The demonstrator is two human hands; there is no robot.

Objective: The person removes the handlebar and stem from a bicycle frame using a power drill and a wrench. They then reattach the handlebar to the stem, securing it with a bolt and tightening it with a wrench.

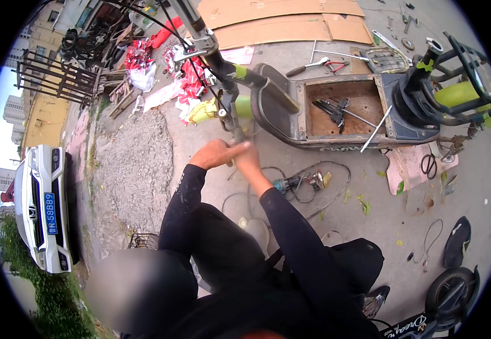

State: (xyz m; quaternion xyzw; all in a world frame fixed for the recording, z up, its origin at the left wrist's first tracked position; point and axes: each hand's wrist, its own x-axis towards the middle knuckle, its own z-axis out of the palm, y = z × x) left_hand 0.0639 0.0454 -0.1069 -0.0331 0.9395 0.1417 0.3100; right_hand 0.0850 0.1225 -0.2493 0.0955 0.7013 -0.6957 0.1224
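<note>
My two hands meet at the lower end of the front fork point(235, 120) of a stripped scooter frame point(279, 107). The left hand point(216, 153) is closed, its thumb side pressed against the right. Beside it my right hand point(246, 157) is closed too, its fingers partly covered by the left. Whatever lies between them is hidden. Close by on the ground, to the right of my forearm, rests a corded power tool point(294, 184) with a teal body. In the frame's open floor box point(344, 90) sit a black bracket-like part point(336, 113) and thin metal rods.
Beyond the frame lie flattened cardboard point(290, 22), pliers point(336, 63), a screwdriver point(306, 66) and a wrench point(392, 46). Red and white cloths or bags point(191, 85) are heaped at the far left. A white car point(47, 209) stands left. A loose wheel point(451, 288) lies lower right.
</note>
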